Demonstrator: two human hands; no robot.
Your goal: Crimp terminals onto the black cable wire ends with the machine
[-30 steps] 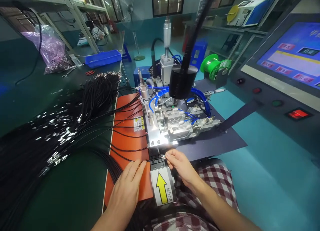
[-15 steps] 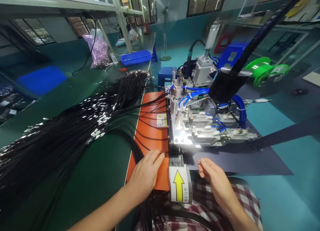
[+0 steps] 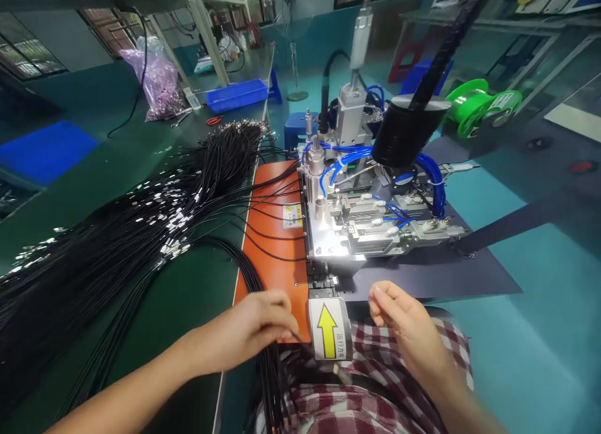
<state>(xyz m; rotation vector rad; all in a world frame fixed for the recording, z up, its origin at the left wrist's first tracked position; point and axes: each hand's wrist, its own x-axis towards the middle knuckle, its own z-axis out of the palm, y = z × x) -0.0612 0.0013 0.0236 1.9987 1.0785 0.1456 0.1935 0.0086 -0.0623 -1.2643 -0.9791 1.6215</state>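
Note:
My left hand [image 3: 270, 324] is closed in a pinch over the lower part of the orange plate [image 3: 277, 249]. A short dark length of black cable shows at its fingertips, partly blurred. Below it, a bundle of black cables [image 3: 268, 384] hangs over the table edge beside my lap. A blurred cable end with a pale connector [image 3: 342, 374] lies over my lap. My right hand [image 3: 399, 312] is curled with thumb and fingers together, right of the label with a yellow arrow [image 3: 327, 330]; what it holds, if anything, is hidden. Several cables cross the plate into the metal machine [image 3: 361, 215].
A large pile of black cables [image 3: 117, 246] with shiny ends covers the green table [image 3: 178, 334]. Behind it are a blue tray [image 3: 237, 96], red-handled scissors [image 3: 213, 121] and a pink bag [image 3: 157, 86]. A green spool [image 3: 483, 108] and a black cylinder [image 3: 408, 133] stand by the machine.
My left hand has left the machine's edge and moved down and left, now pinching a cable. My right hand stays about where it was, still curled. The whole view has shifted slightly.

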